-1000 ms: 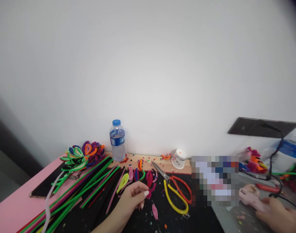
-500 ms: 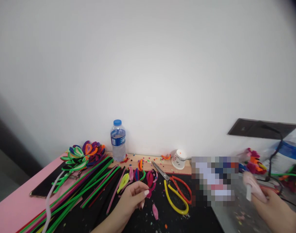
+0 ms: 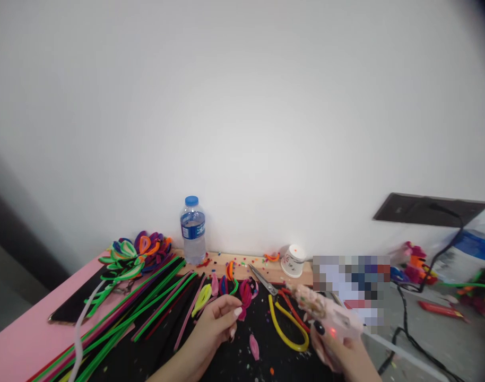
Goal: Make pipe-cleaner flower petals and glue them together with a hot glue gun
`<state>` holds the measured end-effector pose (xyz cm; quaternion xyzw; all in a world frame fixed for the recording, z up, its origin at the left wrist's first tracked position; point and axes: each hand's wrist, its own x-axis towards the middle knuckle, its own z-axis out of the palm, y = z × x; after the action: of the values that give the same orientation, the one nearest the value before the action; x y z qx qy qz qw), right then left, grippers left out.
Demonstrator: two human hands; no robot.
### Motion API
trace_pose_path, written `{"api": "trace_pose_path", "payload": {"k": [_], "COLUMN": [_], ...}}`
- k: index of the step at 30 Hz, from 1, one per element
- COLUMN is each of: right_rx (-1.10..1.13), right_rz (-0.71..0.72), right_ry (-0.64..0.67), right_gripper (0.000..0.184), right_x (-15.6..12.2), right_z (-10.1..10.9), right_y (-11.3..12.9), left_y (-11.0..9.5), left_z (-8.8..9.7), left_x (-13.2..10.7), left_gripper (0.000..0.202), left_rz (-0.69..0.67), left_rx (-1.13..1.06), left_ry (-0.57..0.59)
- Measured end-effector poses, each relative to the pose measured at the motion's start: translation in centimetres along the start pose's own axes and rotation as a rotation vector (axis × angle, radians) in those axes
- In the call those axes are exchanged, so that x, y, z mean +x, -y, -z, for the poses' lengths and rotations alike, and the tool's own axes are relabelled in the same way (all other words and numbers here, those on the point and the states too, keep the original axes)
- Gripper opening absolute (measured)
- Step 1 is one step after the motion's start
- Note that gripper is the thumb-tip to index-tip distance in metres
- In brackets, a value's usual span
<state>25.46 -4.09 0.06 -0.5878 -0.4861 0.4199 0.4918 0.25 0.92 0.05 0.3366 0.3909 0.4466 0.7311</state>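
Note:
Low in the middle, my left hand (image 3: 216, 323) pinches a magenta pipe-cleaner loop (image 3: 245, 300) between thumb and fingertips. Farther right, my right hand (image 3: 341, 350) is wrapped around a pale pink glue gun (image 3: 336, 318) with a glowing red light. Its nozzle end points left, over the handles of the scissors (image 3: 288, 326), one yellow and one red. A pink pipe-cleaner petal (image 3: 254, 347) lies on the black mat (image 3: 226, 366) between my hands. Just beyond my left hand are a yellow loop (image 3: 203, 298) and a blue, orange and green bundle (image 3: 228, 281).
Long pipe cleaners (image 3: 127, 318) spread across the left side, beside finished pipe-cleaner flowers (image 3: 135, 254). A water bottle (image 3: 193, 233) and an upturned paper cup (image 3: 293, 261) stand by the wall. A black cord (image 3: 405, 318) trails over the right side near a red stick-like item (image 3: 441, 310).
My right hand has brought the glue gun from the far right to beside the scissors, and the cord has shifted with it. My left hand keeps its pinch almost in place.

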Motion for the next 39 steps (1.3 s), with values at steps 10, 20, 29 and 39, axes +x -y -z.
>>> {"api": "trace_pose_path", "payload": {"k": [10,20,29,39], "right_rx": [-0.012,-0.068,-0.06,-0.028], "right_rz": [-0.039,-0.013,-0.048,0.025], "right_ry": [0.252,0.269,0.27,0.24], "right_gripper": [0.05,0.045,0.043,0.046], "right_x": [-1.6,-1.4,-1.6,-1.6], "right_z": [-4.1,-4.0,-4.7,-4.9], "right_y": [1.1,1.5,1.5,2.0], "left_y": [0.1,0.3,0.2,0.3], "left_z": [-0.4,-0.3,-0.4,-0.4], "left_x": [-0.5,-0.3,-0.3,-0.2], "left_gripper": [0.027,0.027,0.026,0.028], "left_rz": [0.048,0.046,0.045,0.045], "left_rx": [-0.113,-0.092,-0.088,-0.072], "left_ry": [0.11,0.143,0.139,0.128]}}
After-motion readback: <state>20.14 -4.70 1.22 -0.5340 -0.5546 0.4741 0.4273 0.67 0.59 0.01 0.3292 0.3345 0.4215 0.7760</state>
